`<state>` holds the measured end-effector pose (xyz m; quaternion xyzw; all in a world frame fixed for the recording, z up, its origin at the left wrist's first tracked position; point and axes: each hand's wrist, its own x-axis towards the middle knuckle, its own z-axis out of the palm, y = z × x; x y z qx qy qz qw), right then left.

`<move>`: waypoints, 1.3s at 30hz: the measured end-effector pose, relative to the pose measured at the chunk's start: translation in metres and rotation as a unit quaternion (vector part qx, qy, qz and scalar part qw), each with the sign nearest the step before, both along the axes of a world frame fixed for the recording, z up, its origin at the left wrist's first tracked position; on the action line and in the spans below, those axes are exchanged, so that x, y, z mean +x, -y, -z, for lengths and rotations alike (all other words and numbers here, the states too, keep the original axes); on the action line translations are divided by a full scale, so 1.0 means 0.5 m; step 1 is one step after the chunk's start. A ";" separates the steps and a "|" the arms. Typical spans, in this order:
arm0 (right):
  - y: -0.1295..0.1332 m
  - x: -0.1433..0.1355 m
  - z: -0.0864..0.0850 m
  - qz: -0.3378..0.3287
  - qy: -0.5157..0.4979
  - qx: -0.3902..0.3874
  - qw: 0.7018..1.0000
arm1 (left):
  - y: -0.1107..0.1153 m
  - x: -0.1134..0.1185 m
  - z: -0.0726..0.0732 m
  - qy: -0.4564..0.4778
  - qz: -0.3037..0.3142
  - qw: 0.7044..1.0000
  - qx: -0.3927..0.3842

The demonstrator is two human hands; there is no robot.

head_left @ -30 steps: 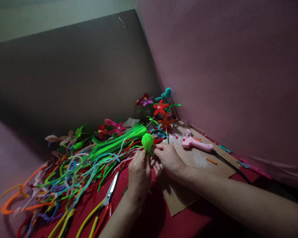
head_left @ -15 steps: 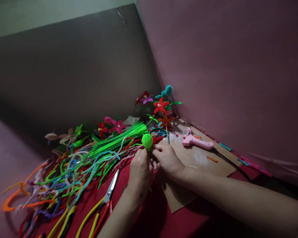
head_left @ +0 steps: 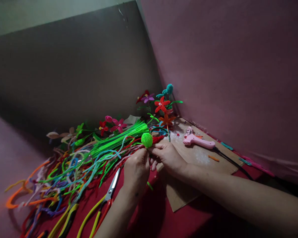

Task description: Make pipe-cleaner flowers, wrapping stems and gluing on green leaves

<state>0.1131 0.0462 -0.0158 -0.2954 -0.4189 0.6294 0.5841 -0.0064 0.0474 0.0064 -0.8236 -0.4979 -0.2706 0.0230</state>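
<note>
A round bright green ball of fuzzy stems stands upright just above my fingertips. My left hand is closed below the ball, pinching its base. From the right, my right hand pinches at the same spot, thumb and forefinger together, touching my left hand. A short green stem end shows beneath the hands. The exact grip under the ball is hidden by the fingers.
Green pipe cleaners and tangled coloured ones lie left. Scissors and yellow-handled pliers are in front. A pink glue gun rests on cardboard. Fuzzy flowers stand behind.
My left hand has shifted slightly left and the green ball has tilted a little. A green stem end shows more clearly below my hands. The whole view has moved slightly.
</note>
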 end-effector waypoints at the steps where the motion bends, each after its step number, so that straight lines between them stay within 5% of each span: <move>1: 0.001 0.002 -0.004 -0.008 -0.004 -0.001 1.000 | -0.001 -0.004 -0.002 0.015 0.002 1.000 0.009; 7: 0.000 0.012 -0.015 -0.032 -0.048 -0.013 0.998 | -0.004 -0.013 -0.008 0.172 -0.014 0.985 -0.022; 14: -0.001 0.022 -0.008 -0.095 -0.058 -0.021 0.994 | 0.006 -0.008 -0.030 0.425 0.042 0.866 -0.260; 26: 0.012 0.023 -0.007 -0.112 -0.011 0.045 0.993 | 0.029 -0.003 -0.041 0.483 0.040 0.841 -0.242; 31: 0.011 0.031 -0.012 -0.119 -0.006 0.053 0.991 | 0.019 -0.024 -0.054 0.469 0.107 0.811 -0.332; 39: 0.015 0.032 -0.005 -0.181 -0.007 0.077 0.980 | 0.017 -0.022 -0.053 0.499 0.186 0.771 -0.348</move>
